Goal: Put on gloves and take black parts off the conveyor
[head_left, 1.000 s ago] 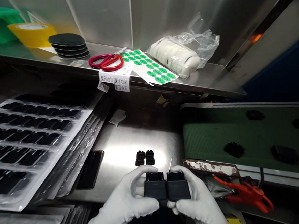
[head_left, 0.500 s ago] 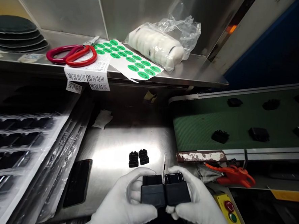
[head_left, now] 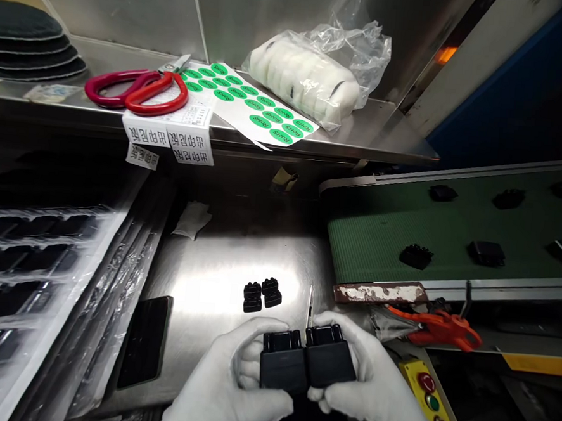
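Note:
White gloves cover both hands, low in the head view. My left hand [head_left: 237,379] is closed around a black plastic housing [head_left: 284,369] with a ribbed top end. A matching black housing [head_left: 330,364] sits in my right hand [head_left: 370,384], gripped between thumb and fingers. The two housings are side by side, their inner edges touching or nearly so. Beyond them, two small black connector pieces [head_left: 252,297] lie together on the steel worktop [head_left: 221,251]. A thin pointed metal tool [head_left: 310,304], partly hidden, lies just behind my right hand.
Trays of black parts [head_left: 30,259] stand at left beside a dark phone-like slab [head_left: 144,342]. A green conveyor [head_left: 369,241] carries black parts at right, above an orange-handled tool [head_left: 445,326] and a yellow button box [head_left: 429,397]. Red-handled scissors [head_left: 159,95] and RoHS stickers [head_left: 249,100] lie on the shelf.
Both housings have tilted slightly, so more of the left one's ribbed end shows. They have shifted a little to the left. The camera view has moved slightly.

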Demonstrator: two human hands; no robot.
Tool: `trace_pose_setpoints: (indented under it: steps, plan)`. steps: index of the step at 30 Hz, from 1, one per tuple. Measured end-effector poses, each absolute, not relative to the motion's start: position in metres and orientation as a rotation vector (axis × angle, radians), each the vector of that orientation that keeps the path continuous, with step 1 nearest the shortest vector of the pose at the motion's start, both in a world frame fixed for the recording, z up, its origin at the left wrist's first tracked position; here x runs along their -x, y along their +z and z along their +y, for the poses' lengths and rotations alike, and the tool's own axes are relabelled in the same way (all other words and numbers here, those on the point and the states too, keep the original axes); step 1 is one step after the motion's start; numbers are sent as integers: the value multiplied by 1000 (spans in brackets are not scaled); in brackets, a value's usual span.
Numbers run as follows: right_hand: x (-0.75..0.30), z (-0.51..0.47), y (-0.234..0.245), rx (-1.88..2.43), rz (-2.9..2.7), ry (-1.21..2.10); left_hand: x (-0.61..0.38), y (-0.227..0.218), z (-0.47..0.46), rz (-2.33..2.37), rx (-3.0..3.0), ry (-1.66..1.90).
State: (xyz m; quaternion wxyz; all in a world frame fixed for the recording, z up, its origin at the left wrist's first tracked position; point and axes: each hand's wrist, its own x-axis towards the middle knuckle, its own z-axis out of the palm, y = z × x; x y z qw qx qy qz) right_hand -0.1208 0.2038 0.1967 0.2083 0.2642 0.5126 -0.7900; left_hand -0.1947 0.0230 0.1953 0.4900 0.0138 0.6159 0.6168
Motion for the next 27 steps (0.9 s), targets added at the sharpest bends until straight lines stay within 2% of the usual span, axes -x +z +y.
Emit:
trace_pose_setpoints:
  steps: [15,27]
  plan:
    - [126,202,200,-672,1475,-2154,190,198,19,1504,27,1525]
    - [118,201,201,-672,1451,-2250,187,198,19,1472,34,1532]
